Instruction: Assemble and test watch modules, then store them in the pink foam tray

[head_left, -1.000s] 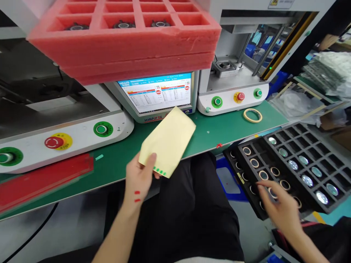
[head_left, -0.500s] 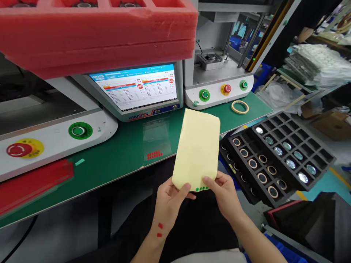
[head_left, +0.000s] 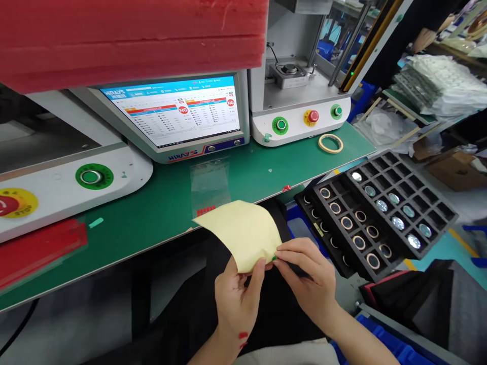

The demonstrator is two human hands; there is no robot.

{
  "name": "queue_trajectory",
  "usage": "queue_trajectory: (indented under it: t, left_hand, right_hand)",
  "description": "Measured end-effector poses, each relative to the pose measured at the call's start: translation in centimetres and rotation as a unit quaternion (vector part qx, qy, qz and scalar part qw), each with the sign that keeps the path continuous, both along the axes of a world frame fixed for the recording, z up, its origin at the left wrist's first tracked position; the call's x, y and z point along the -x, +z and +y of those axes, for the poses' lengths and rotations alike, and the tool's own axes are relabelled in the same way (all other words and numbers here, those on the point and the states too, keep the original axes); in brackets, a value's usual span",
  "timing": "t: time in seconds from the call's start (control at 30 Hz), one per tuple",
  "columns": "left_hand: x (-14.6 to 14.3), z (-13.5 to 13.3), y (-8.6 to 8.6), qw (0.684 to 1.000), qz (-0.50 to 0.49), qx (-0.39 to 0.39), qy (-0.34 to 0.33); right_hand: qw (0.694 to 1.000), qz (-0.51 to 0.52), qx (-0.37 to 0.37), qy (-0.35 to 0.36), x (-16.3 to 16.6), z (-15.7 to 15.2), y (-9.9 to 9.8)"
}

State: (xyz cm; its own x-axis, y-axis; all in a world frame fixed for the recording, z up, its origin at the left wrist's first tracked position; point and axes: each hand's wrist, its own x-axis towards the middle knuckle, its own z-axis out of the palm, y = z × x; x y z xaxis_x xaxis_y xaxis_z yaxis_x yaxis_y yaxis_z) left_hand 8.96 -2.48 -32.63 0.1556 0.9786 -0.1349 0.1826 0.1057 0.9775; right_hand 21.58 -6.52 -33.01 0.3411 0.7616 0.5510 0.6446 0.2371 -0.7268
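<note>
My left hand [head_left: 238, 299] grips the lower edge of a pale yellow sticker sheet [head_left: 243, 230], thumb on top and fingers beneath. The sheet is bent, its far left corner pointing toward the bench. My right hand [head_left: 308, 274] pinches the sheet's lower right corner between thumb and fingertips. A green dot sticker [head_left: 274, 258] shows right at those fingertips; whether it is lifted off the sheet I cannot tell. Two small red stickers [head_left: 243, 335] are on my left wrist.
Behind the green bench [head_left: 167, 223] stand a monitor [head_left: 171, 116] and a machine with buttons [head_left: 300, 121]. A clear bag [head_left: 209, 182] with red stickers and a tape roll [head_left: 331, 143] lie there. Black trays [head_left: 380, 213] of rings and lenses sit right; red foam [head_left: 133, 40] overhangs upper left.
The sheet has gone from upright to lower and bent over leftward. My right hand's fingers have moved from the bottom edge to a pinch at the corner with the green dot.
</note>
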Motion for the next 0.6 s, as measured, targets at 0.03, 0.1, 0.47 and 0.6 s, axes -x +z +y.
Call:
queue_trajectory:
  t: [0.03,0.1,0.47,0.6]
  left_hand:
    - [0.1,-0.1,0.0,1.0,0.018,-0.016,-0.01]
    - [0.3,-0.3,-0.2,0.997,0.048,-0.044,-0.029]
    - [0.5,-0.1,-1.3,0.992,0.068,-0.097,-0.044]
    - [0.2,-0.3,-0.5,0.994,0.08,-0.076,-0.009]
  right_hand:
    - [1.0,-0.014,-0.003,-0.003,-0.1,-0.1,0.0]
    - [0.999,-0.047,-0.011,-0.011,-0.1,-0.3,-0.1]
    - [0.993,-0.11,-0.018,-0.041,-0.1,-1.0,-0.7]
    - [0.992,-0.12,-0.015,-0.042,0.6,-1.0,-0.7]
